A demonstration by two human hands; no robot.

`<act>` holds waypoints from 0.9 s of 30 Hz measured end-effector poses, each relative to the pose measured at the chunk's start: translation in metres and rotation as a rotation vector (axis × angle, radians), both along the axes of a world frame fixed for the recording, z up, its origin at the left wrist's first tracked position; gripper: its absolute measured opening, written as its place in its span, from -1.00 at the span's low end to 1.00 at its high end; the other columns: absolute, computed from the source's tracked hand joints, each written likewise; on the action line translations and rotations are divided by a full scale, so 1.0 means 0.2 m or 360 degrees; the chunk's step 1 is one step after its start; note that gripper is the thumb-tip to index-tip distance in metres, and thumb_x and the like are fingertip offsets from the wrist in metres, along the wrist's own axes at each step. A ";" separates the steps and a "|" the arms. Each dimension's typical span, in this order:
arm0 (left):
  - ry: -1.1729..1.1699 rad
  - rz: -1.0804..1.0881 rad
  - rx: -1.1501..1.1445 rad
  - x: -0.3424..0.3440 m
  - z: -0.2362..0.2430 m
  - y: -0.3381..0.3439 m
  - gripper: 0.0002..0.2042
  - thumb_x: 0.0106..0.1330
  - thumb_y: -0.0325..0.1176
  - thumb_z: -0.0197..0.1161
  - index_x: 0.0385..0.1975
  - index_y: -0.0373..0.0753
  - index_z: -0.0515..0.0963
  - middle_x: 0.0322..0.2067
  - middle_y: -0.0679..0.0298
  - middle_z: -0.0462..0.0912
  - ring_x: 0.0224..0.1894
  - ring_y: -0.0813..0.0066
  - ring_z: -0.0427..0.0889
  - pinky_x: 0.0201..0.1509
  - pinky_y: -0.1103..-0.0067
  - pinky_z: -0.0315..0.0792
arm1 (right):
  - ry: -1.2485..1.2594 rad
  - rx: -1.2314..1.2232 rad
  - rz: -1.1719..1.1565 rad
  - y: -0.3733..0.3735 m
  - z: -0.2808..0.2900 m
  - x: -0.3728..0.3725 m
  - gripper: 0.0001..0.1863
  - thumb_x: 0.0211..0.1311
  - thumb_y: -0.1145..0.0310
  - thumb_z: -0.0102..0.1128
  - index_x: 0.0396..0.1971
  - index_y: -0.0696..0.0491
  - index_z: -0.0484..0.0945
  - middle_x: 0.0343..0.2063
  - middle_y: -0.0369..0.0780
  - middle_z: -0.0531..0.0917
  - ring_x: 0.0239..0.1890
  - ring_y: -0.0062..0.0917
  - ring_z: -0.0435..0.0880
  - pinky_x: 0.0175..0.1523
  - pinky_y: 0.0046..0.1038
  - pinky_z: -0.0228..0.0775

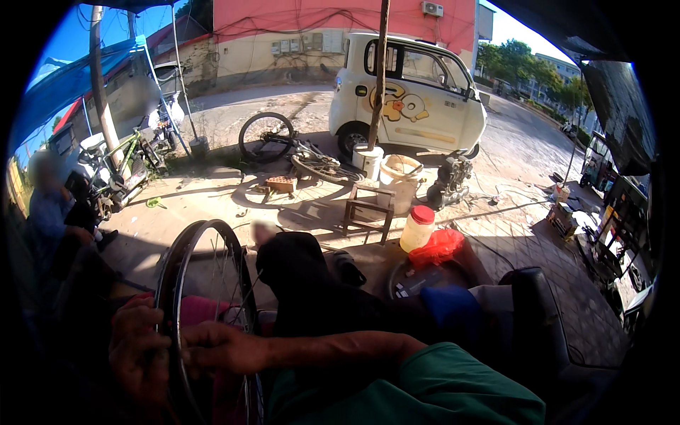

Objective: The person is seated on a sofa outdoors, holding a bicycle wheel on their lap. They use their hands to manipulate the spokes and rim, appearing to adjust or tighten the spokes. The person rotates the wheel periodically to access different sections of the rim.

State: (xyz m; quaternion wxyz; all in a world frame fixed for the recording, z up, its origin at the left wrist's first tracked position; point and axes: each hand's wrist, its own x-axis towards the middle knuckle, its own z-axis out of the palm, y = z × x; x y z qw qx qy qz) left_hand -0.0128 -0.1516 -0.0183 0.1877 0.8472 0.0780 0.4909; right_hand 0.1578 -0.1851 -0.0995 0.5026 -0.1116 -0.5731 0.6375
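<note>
The wheel (pixel 171 283) stands upright at the lower left of the frame, seen nearly edge-on, its long axis running up and down the picture, and both hands meet at its left rim below mid-height. The left hand (pixel 139 348) curls around the rim from the left, while the right hand (pixel 225 347) closes on it from the right with bent fingers, neither hand nearer; shadow hides whether the fingertips pinch anything else.
</note>
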 end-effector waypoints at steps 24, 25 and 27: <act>0.0036 -0.0121 -0.0070 -0.03 0.08 0.05 -0.80 -0.02 -0.65 0.20 -0.36 -0.32 0.61 -0.05 0.03 0.61 0.14 0.07 0.53 0.20 0.28 0.41 | -0.0112 -0.0233 -0.0007 -0.02 0.12 0.03 -0.89 0.42 0.41 0.10 -0.13 0.04 0.46 -0.37 -0.40 0.51 -0.35 -0.76 0.44 -0.28 -0.62 0.26; 0.0040 -0.0118 -0.0066 -0.04 0.08 0.05 -0.80 -0.01 -0.65 0.20 -0.36 -0.32 0.61 -0.05 0.03 0.61 0.14 0.07 0.53 0.20 0.28 0.41 | -0.0103 -0.0186 -0.0021 -0.02 0.12 0.03 -0.89 0.42 0.42 0.10 -0.12 0.04 0.46 -0.37 -0.40 0.51 -0.34 -0.76 0.44 -0.27 -0.62 0.26; 0.0072 -0.0109 -0.0057 -0.02 0.10 0.05 -0.81 0.00 -0.64 0.20 -0.36 -0.32 0.61 -0.05 0.03 0.61 0.14 0.07 0.53 0.20 0.29 0.41 | 0.0004 -0.0116 -0.0074 -0.01 0.10 0.02 -0.89 0.43 0.40 0.09 -0.12 0.04 0.46 -0.36 -0.40 0.51 -0.34 -0.75 0.45 -0.27 -0.63 0.26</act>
